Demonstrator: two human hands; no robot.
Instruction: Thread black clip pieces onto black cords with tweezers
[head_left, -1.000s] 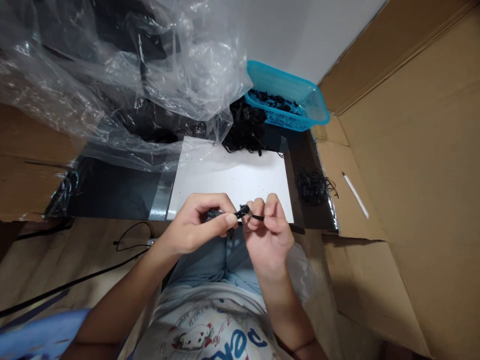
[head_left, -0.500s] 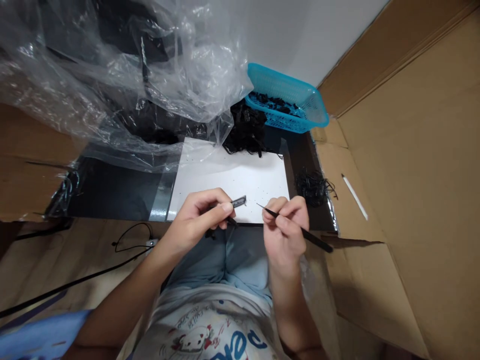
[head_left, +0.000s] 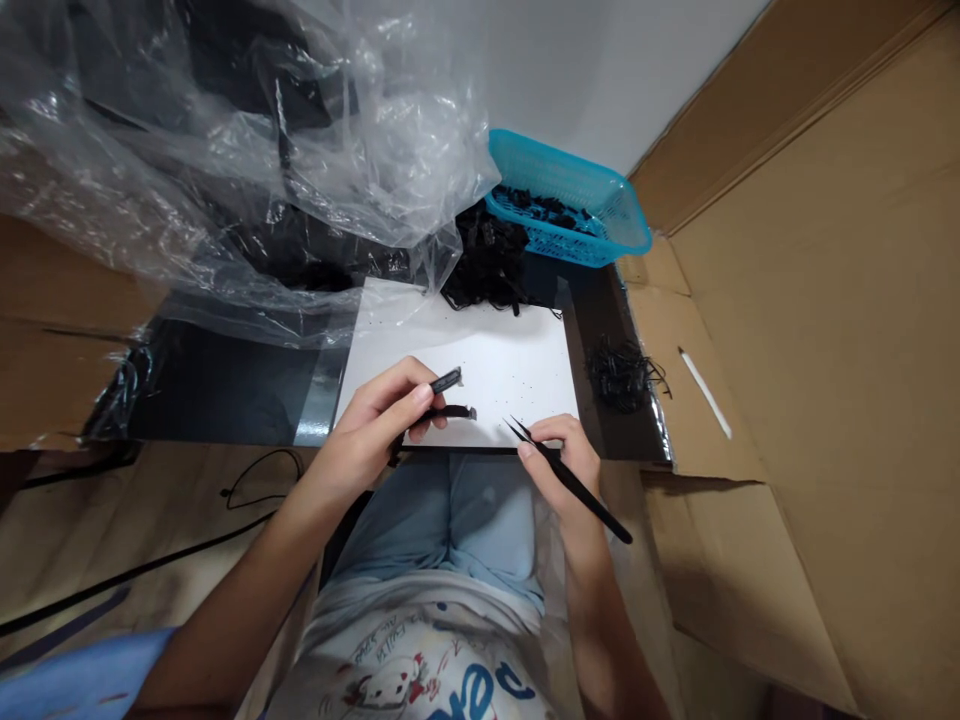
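Note:
My left hand (head_left: 379,425) is closed on two small black clip-like parts (head_left: 448,394), one above the other, over the near edge of a white sheet (head_left: 487,365). My right hand (head_left: 564,455) grips black tweezers (head_left: 568,480) whose tips point up-left at the sheet's near edge; the handle runs back to the lower right. The two hands are apart.
A heap of black parts (head_left: 487,262) lies at the sheet's far edge, beside a blue basket (head_left: 570,205) holding more. A tangle of black threads (head_left: 622,372) sits right of the sheet. Crumpled clear plastic (head_left: 247,170) covers the left. Cardboard (head_left: 825,350) walls the right, with a white stick (head_left: 705,392).
My hands separated after working together on the part. The left moved slightly up over the sheet with the parts; the right dropped down toward my lap with the tweezers.

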